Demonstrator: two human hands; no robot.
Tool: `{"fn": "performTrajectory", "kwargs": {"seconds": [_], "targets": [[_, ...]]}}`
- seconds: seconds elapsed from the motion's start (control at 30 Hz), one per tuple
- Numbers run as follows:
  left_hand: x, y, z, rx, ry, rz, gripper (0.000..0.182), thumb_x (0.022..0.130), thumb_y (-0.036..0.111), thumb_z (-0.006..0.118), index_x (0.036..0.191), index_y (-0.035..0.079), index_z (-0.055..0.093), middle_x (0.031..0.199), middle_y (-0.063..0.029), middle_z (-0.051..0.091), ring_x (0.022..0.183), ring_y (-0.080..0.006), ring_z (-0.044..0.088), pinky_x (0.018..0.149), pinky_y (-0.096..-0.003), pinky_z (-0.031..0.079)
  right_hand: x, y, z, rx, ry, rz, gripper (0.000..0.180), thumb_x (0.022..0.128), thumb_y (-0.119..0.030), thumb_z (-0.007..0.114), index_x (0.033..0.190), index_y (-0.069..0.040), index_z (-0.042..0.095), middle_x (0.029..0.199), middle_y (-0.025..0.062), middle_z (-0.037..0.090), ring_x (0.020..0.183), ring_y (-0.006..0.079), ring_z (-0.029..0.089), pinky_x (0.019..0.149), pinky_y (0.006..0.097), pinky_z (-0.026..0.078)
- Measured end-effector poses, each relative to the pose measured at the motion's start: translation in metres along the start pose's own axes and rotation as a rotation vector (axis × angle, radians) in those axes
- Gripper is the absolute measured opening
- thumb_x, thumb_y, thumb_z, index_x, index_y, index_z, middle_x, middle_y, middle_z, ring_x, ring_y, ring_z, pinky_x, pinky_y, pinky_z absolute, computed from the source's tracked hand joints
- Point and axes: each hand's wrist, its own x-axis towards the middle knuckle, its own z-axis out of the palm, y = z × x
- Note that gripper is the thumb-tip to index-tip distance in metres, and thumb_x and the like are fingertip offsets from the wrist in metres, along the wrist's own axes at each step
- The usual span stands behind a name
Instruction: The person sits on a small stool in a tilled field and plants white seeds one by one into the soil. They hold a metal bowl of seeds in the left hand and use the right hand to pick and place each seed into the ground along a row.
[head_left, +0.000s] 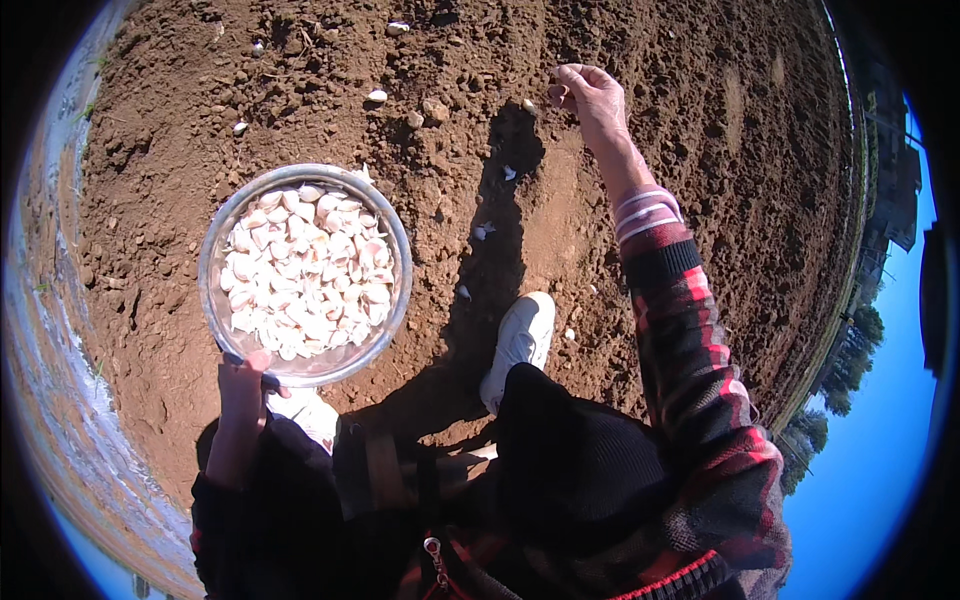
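My left hand (244, 379) grips the near rim of a round metal bowl (304, 369) and holds it tilted over the soil. Peeled-apart garlic cloves (307, 262) fill much of the bowl. My right hand (596, 101) reaches out low over the tilled soil, its thumb and fingers drawn together. Whether a clove sits between those fingertips cannot be made out. Just left of them a single garlic clove (529, 106) lies on the dirt. More cloves lie apart on the ground, among them one clove (376, 96) beyond the bowl and another clove (240, 128) farther left.
Loose brown soil (712, 225) with clods and small stones (435, 111) surrounds me. My white shoe (523, 337) stands on the soil, near scattered cloves and husk bits (482, 231). A pale strip (90, 390) edges the left side. Trees (855, 352) and buildings show at far right.
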Motion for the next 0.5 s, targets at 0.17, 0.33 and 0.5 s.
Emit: {"fn": "performTrajectory", "kwargs": {"seconds": [0.17,0.33,0.5], "targets": [[0.011,-0.004,-0.011,0.031,-0.019,-0.050,0.037,0.079,0.009,0.057,0.110,-0.009,0.049,0.079,-0.0132,0.061,0.048,-0.0193,0.058,0.039,-0.0294,0.050,0.074,0.022,-0.010,-0.126,-0.008,-0.136,0.020,0.089,-0.012,0.067,0.100,0.005,0.064,0.085,0.0087,0.069,0.071,0.0156,0.068,0.064,0.0277,0.059],[0.006,0.007,0.001,0.031,-0.039,0.011,0.034,0.083,0.016,0.059,0.108,-0.003,0.048,0.073,-0.0077,0.059,0.048,-0.0157,0.057,0.040,-0.0280,0.049,0.094,0.029,-0.006,-0.463,0.012,-0.197,0.014,0.083,-0.012,0.073,0.090,-0.001,0.069,0.075,0.0072,0.070,0.062,0.0129,0.067,0.059,0.0262,0.056],[-0.004,0.024,0.012,0.015,-0.054,0.006,0.034,0.083,0.016,0.058,0.111,0.001,0.047,0.077,-0.0062,0.058,0.055,-0.0140,0.057,0.046,-0.0266,0.049,0.098,0.024,-0.012,-0.710,-0.030,-0.266,0.013,0.078,-0.014,0.075,0.085,-0.003,0.072,0.069,0.0076,0.069,0.057,0.0135,0.066,0.059,0.0281,0.055]]}}
